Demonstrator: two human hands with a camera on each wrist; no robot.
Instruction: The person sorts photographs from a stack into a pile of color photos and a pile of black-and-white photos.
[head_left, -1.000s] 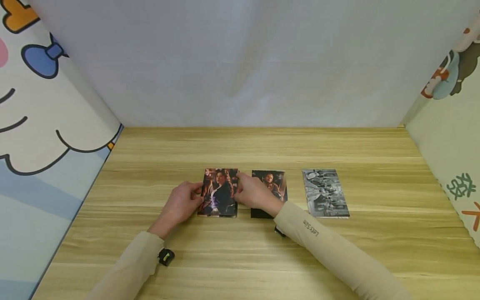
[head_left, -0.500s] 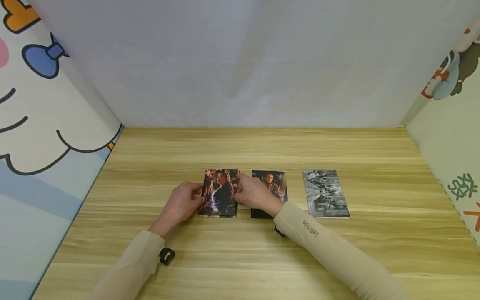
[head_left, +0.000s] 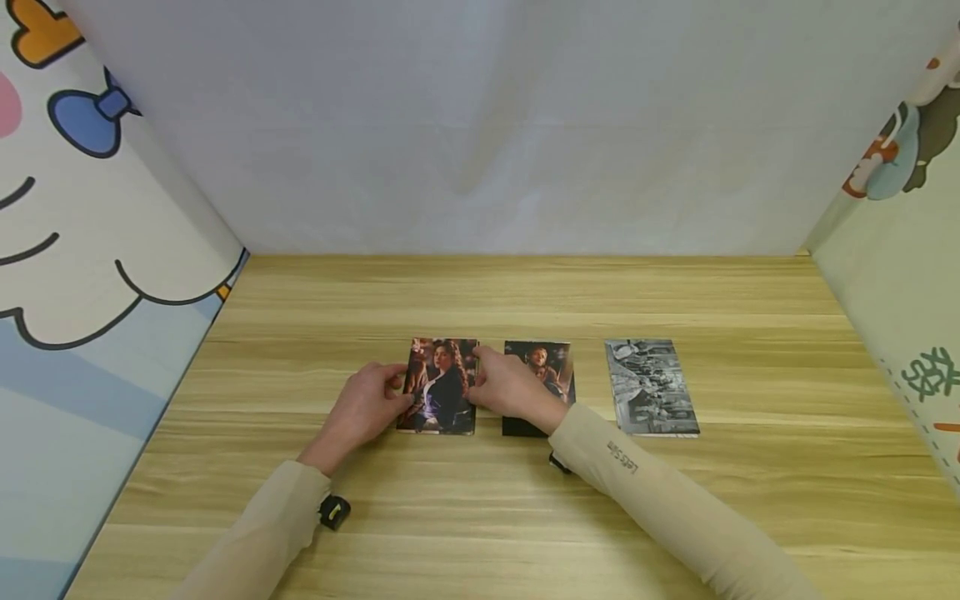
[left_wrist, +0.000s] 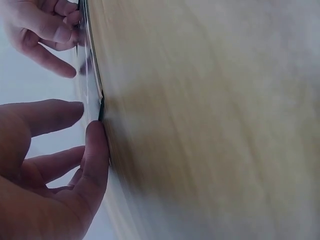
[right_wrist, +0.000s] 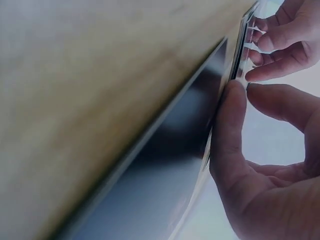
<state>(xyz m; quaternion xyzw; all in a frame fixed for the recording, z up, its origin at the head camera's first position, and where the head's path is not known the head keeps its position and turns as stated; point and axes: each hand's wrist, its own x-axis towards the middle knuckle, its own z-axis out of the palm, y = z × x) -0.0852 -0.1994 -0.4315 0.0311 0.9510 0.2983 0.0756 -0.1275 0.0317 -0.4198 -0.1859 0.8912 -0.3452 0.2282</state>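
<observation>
A small stack of photo prints (head_left: 441, 392) lies on the table, its top picture a long-haired figure in a dark jacket. My left hand (head_left: 369, 402) holds its left edge, thumb tip at the lower part and fingertips above. From the other side, my right hand (head_left: 513, 385) grips the right edge with thumb and fingers. Seen edge-on in the left wrist view, the stack (left_wrist: 92, 65) shows thin layered edges between both hands. Partly under my right hand lies a second, dark photo (head_left: 557, 367) of a seated figure; in the right wrist view its glossy surface (right_wrist: 155, 170) fills the foreground.
A black-and-white photo (head_left: 651, 387) lies to the right on the wood-grain table (head_left: 480, 517). A pale wall (head_left: 480, 133) rises behind the table's back edge. Cartoon-printed panels stand at the left (head_left: 82, 233) and right (head_left: 900, 275).
The stack under my hands has shifted very slightly to the right, and its lower edges look more even. My left thumb has moved slightly inward. The other two photos stay put.
</observation>
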